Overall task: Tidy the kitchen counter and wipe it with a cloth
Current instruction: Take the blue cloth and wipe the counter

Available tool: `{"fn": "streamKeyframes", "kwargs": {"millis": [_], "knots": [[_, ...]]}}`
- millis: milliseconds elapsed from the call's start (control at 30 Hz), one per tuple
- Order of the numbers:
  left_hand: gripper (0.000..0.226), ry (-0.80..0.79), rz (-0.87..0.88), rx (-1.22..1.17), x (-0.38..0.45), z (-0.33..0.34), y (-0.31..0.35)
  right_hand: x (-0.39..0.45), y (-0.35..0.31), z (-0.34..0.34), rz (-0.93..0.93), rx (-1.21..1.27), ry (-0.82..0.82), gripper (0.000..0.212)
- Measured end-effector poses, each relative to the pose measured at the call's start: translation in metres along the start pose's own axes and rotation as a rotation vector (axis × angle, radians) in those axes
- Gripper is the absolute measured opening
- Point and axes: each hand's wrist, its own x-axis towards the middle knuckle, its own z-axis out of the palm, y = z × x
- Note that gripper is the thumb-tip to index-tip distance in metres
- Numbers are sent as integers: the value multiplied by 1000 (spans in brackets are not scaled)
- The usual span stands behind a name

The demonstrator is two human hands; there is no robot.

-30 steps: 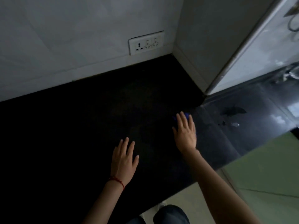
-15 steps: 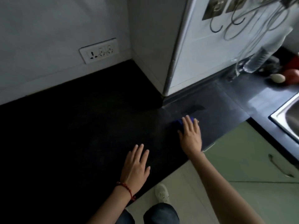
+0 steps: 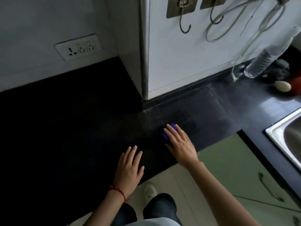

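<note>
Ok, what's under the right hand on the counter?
A blue cloth, pressed flat on the black counter by the right hand. Only its edge shows past the fingers; the rest is covered, so its full extent cannot be seen.

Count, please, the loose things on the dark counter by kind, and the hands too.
Blue cloth: 1, under the right hand
Clear bottle: 1
Egg-shaped white thing: 1
Hands: 2, the left and the right, both flat
Total: 5
A dark thing and a red one at the right edge are too unclear to count.
</note>
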Motion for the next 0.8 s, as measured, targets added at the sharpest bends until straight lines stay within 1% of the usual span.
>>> {"fn": "streamKeyframes", "kwargs": {"millis": [33, 67, 100, 133, 167, 200, 233, 267, 300, 333, 367, 400, 467, 500, 533, 567, 600, 633, 667, 700, 733, 800], "knots": [[49, 4, 1, -3, 0, 0, -1, 6, 16, -3, 44, 9, 21, 54], [49, 1, -1, 0, 0, 0, -1, 14, 26, -9, 182, 44, 32, 54], [49, -5, -10, 1, 0, 0, -1, 27, 30, -11, 361, 100, 24, 55], [49, -7, -27, -8, 0, 1, 0, 37, 21, -11, 493, 152, 4, 56], [48, -5, -49, -26, 0, 2, 3, 42, 4, -10, 502, 178, -9, 57], [47, 1, -72, -50, 1, 3, 5, 40, -14, -7, 397, 166, 3, 57], [46, 8, -93, -76, 2, 3, 6, 32, -31, -3, 212, 135, 17, 57], [45, 15, -107, -92, 4, 4, 7, 19, -39, 2, 11, 91, -11, 56], [44, 19, -112, -96, 4, 4, 7, 6, -35, 5, -133, 52, -39, 56], [44, 17, -106, -93, 4, 3, 6, 4, -23, 4, -198, 42, -56, 56], [43, 13, -93, -88, 3, 2, 6, 8, -9, 4, -175, 44, -21, 56], [44, 9, -79, -81, 3, 2, 5, 17, 0, 3, -71, 59, 13, 56], [44, 8, -72, -67, 1, 2, 3, 37, 1, -1, 218, 142, 15, 56], [45, 9, -77, -60, 1, 2, 4, 41, -11, -1, 289, 180, 9, 56], [45, 8, -79, -56, 2, 2, 4, 39, -26, 0, 270, 193, 12, 55], [45, 7, -81, -55, 2, 2, 5, 32, -41, 3, 155, 162, 24, 54], [44, 5, -83, -55, 2, 2, 6, 20, -52, 6, -15, 111, 12, 54], [44, 0, -89, -54, 2, 2, 5, 7, -54, 8, -178, 67, -22, 54], [43, -6, -95, -51, 2, 2, 5, 2, -45, 8, -279, 40, -55, 54], [43, -12, -99, -49, 1, 1, 6, 7, -32, 8, -323, 33, -53, 55], [44, -19, -99, -42, 1, 0, 7, 15, -21, 8, -287, 46, -31, 55], [48, -17, -103, -9, -2, -1, 8, 36, -10, 3, -55, 121, -7, 55]]}}
